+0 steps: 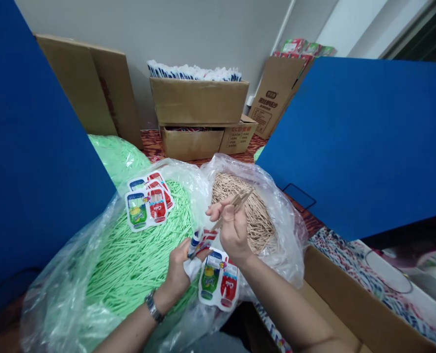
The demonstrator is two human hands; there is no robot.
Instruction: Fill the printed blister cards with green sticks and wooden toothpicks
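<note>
My left hand (176, 270) is closed around a printed candy pouch (205, 239), seen edge-on and bent, its print partly hidden by my fingers. A small bunch of thin brown sticks (242, 197) is pinched in my right hand (235, 231), just above the pouch. Behind that hand a clear plastic bag holds a heap of brown sticks (261, 218). To the left lies a larger bag full of light green sticks (140, 264). Several pouches (146, 208) with a green Sprite and a red Cola picture rest on the green heap. Another such pouch (218, 279) lies below my hands.
Blue panels stand at left (37, 171) and right (368, 147). Against the wall, a carton of white-and-blue packets (199, 100) sits on another carton (193, 143). An open cardboard box (350, 289) is at lower right. Another green bag (120, 157) lies behind.
</note>
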